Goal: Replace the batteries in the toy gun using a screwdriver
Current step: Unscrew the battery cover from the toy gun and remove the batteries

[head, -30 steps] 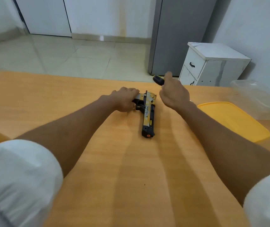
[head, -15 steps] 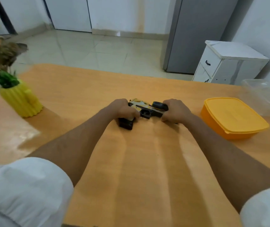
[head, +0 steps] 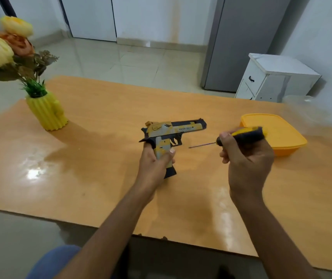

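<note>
**Toy gun lifted, screwdriver aimed**

Orange and shiny, the table [head: 100, 158] fills most of the view, with a pale tiled floor and a grey fridge behind it. A moment ago the toy gun [head: 173, 130] lay low on the table with both hands bunched over it. Now it is up in the air, standing upright with its barrel pointing right toward the yellow box [head: 281, 125]. The screwdriver [head: 239, 135] has come away from the gun too, so its thin metal tip shows.

This likely means the person is getting ready to find the screw on the battery cover. No cover is open yet, and no batteries can be seen.

The left hand [head: 155, 164] grips the gun's handle, fingers curled tight round it and the thumb pressed on the near side. The right hand [head: 247, 156] holds the screwdriver's dark and yellow handle in curled fingers. The tip points left at the gun, near the trigger but not touching it.

Far left of the gun stands a yellow vase [head: 47, 112] with flowers. Just behind the yellow box sits a clear tub [head: 310, 109].
</note>
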